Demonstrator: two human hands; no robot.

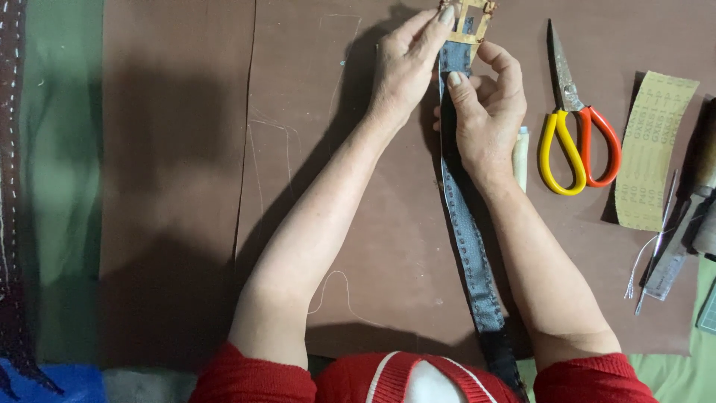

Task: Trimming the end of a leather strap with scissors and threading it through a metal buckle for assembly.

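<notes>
A long grey-blue stitched strap (468, 246) runs from my lap up the brown work surface (179, 164) to a gold-coloured metal buckle (470, 21) at the top edge. My left hand (406, 67) reaches up beside the strap, its fingertips resting on the buckle. My right hand (488, 104) pinches the strap just below the buckle, thumb pressed on its face. A pale cylindrical tool handle (520, 157) shows beside my right palm; whether the hand holds it is unclear.
Scissors with yellow and orange handles (576, 127) lie right of my hands. A strip of tan sandpaper (656, 149) and dark metal tools (682, 239) sit at the far right. Loose white thread (335, 287) lies on the surface. Green cloth (60, 179) covers the left.
</notes>
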